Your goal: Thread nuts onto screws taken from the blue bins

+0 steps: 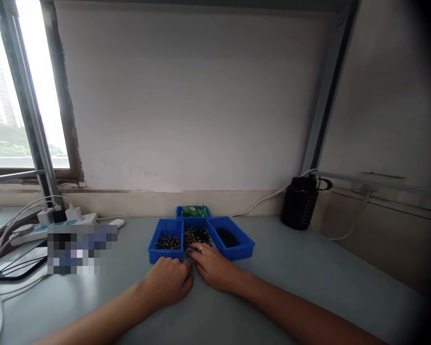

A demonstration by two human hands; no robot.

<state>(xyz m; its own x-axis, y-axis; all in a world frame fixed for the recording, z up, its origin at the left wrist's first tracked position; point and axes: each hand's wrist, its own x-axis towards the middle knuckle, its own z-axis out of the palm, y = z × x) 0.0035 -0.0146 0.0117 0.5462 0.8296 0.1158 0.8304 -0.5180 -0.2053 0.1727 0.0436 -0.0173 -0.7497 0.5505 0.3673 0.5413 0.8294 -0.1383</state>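
Note:
My left hand [170, 280] rests on the table in front of the left blue bin [165, 255], its fingers curled in. Whatever they may hold is hidden. That bin contains small dark parts with shiny spots [168, 241]. My right hand [217, 268], with a ring on one finger, reaches its fingers to the near edge of a loose pile of small dark parts [197, 235] between the bins. Those fingers are stretched out and apart, and I see nothing held in them. The right blue bin [239, 253], just beyond this hand, holds black pieces [227, 237].
Behind the pile stands another blue bin [193, 221] with green packets [194, 211]. A black bottle [299, 203] is at the back right by the wall. A white power strip [57, 227], cables and a phone-like device [23, 261] lie at the left.

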